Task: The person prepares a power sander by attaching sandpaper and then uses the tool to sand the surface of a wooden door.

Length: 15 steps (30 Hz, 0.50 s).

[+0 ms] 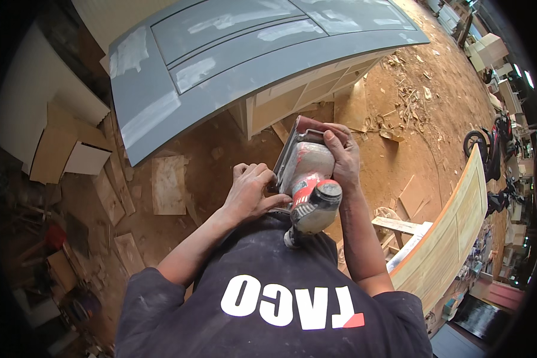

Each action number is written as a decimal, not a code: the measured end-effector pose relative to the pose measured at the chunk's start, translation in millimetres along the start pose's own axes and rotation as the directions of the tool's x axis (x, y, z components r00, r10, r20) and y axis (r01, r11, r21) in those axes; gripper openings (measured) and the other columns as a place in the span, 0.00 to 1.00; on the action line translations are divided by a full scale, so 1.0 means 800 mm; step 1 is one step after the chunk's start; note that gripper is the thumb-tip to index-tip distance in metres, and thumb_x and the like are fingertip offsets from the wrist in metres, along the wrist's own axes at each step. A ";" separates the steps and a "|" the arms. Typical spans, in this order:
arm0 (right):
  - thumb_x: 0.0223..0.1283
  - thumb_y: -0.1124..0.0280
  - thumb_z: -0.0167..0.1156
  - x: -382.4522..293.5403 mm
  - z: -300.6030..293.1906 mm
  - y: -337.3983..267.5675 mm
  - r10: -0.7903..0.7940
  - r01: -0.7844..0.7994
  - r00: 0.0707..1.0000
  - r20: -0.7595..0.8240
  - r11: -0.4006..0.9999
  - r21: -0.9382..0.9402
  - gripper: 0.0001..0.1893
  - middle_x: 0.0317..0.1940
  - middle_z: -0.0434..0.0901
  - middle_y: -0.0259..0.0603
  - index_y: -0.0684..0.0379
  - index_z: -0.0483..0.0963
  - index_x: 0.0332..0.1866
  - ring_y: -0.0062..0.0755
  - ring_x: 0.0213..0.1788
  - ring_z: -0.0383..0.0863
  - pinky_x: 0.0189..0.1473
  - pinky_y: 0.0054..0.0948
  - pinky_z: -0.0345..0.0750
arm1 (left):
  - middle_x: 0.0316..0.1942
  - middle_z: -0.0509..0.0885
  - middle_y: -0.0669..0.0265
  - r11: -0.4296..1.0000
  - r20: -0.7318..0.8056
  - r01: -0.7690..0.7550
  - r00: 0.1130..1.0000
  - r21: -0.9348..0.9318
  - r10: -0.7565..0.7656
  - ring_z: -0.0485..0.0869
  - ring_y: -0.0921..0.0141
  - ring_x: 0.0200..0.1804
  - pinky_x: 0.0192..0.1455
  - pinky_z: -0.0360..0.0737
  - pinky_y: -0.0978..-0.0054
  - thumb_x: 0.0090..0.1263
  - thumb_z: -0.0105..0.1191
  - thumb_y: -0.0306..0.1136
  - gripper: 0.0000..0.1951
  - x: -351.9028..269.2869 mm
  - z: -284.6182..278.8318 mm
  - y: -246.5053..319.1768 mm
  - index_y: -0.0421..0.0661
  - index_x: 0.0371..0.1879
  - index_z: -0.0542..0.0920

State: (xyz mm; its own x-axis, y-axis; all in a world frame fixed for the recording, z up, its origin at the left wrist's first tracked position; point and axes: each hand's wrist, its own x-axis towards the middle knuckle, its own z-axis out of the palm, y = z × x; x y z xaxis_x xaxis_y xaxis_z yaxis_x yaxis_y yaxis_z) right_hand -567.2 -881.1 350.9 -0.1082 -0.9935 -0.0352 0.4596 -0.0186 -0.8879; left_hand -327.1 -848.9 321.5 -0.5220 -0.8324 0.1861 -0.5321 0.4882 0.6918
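Note:
A dusty sheet sander (pixel 313 163) with a red and black body is held tilted against my chest. Reddish-brown sandpaper (pixel 311 124) wraps over the far end of its pad, beside a wire clamp lever (pixel 312 133). My right hand (pixel 345 154) grips the sander's right side, its thumb by the sandpaper's edge. On the opposite side, my left hand (pixel 253 190) has its fingers at the pad's edge and its thumb against the body. What its fingertips hold is hidden. Ahead lies a blue-grey panelled door (pixel 232 91) with pale filler patches.
The door lies on a wooden frame (pixel 291 91). A pale panelled board (pixel 452 219) leans on trestles at right. Plywood offcuts (pixel 169 184) and wood scraps (pixel 411 100) litter the dirt floor. Cardboard (pixel 60 138) stands at left; a motorbike (pixel 492 143) is parked at far right.

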 end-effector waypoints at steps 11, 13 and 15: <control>0.74 0.71 0.66 -0.004 0.008 -0.003 0.024 -0.023 0.999 -0.045 1.000 0.003 0.13 0.50 0.87 0.47 0.65 0.78 0.57 0.30 0.50 0.87 0.52 0.30 0.86 | 0.32 0.77 0.63 0.989 0.012 0.021 1.000 -0.144 -0.019 0.76 0.60 0.40 0.58 0.64 0.61 0.64 0.71 0.44 0.17 0.003 0.015 -0.028 0.45 0.32 0.79; 0.73 0.71 0.66 -0.009 0.006 0.001 0.024 -0.025 0.999 -0.046 0.999 -0.028 0.13 0.49 0.86 0.47 0.65 0.78 0.57 0.29 0.50 0.87 0.52 0.29 0.86 | 0.33 0.78 0.62 0.935 0.041 0.150 0.989 -0.320 -0.144 0.77 0.58 0.42 0.58 0.66 0.61 0.71 0.65 0.39 0.11 0.006 0.023 -0.073 0.46 0.34 0.80; 0.74 0.69 0.66 -0.010 0.010 -0.004 0.039 -0.038 0.999 0.021 0.999 -0.012 0.15 0.49 0.86 0.45 0.65 0.77 0.58 0.28 0.51 0.86 0.54 0.30 0.85 | 0.34 0.80 0.61 0.996 -0.088 -0.048 0.995 -0.070 0.042 0.79 0.57 0.44 0.57 0.68 0.60 0.75 0.60 0.36 0.08 0.026 0.014 -0.096 0.45 0.36 0.82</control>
State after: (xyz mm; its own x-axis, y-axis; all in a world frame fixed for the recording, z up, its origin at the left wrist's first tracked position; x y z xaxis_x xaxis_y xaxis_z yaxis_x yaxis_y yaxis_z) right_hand -560.8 -873.7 357.8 -0.0718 -0.9956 -0.0599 0.4531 0.0210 -0.8912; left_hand -304.3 -900.9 264.5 -0.4832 -0.8311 0.2754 -0.4581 0.5081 0.7294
